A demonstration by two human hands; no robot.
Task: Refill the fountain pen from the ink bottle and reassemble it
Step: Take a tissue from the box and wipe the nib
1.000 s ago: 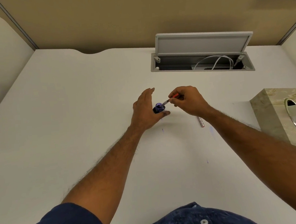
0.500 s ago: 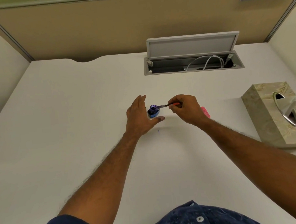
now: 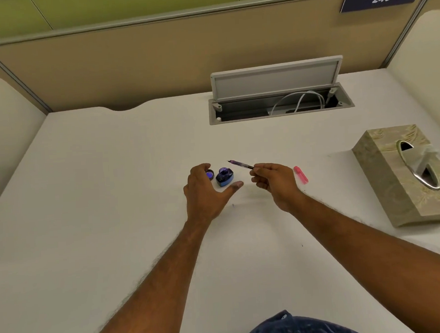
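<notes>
Pinching pen [image 3: 240,164], right hand [image 3: 274,181] grip | nib [image 3: 229,161] points left, slightly away | left hand [image 3: 205,190] spread, empty

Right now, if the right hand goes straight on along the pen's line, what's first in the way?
Probably the left hand; the pen aims just beyond the ink bottle. Depth unclear.

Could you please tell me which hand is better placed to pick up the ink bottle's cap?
Left: the left hand holds nothing and the cap lies right beside it, while the right hand pinches the pen.
</notes>
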